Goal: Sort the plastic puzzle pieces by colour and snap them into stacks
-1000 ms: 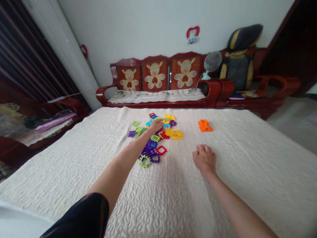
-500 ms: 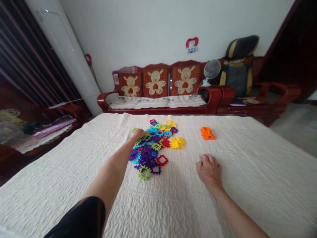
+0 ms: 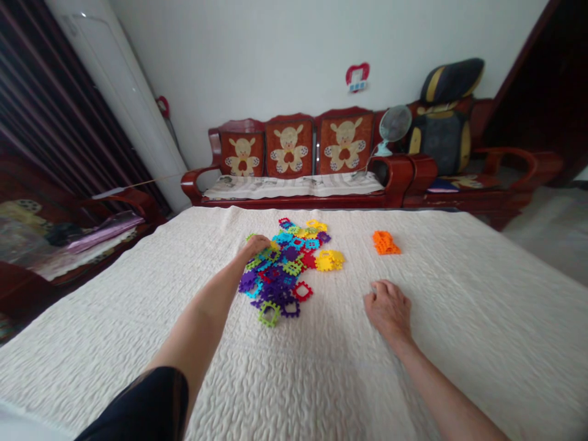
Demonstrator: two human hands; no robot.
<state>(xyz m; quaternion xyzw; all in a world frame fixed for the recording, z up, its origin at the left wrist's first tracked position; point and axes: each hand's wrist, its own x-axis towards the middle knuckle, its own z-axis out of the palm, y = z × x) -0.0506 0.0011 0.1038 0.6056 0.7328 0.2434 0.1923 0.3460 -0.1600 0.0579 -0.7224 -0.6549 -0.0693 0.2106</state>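
My left hand (image 3: 258,246) is at the upper left of a pile of notched plastic pieces (image 3: 278,285) in purple, blue, green and red. Its fingertips touch the pile beside a small yellow piece (image 3: 274,246); whether they grip it is unclear. Several yellow pieces (image 3: 329,260) lie together at the pile's right side. My right hand (image 3: 388,308) rests on the cream quilted cover (image 3: 303,380) with its fingers curled and nothing visible in them. Beyond it sits a small group of orange pieces (image 3: 386,243).
Past the covered table stands a red wooden sofa (image 3: 395,184) with bear cushions (image 3: 289,150). A fan (image 3: 395,124) and a massage chair pad (image 3: 441,141) are at the right. Another wooden seat (image 3: 138,205) is at the left.
A yellow piece now shows at my left fingertips, where a green one showed before. My right hand has stayed in place. The view has tilted slightly.
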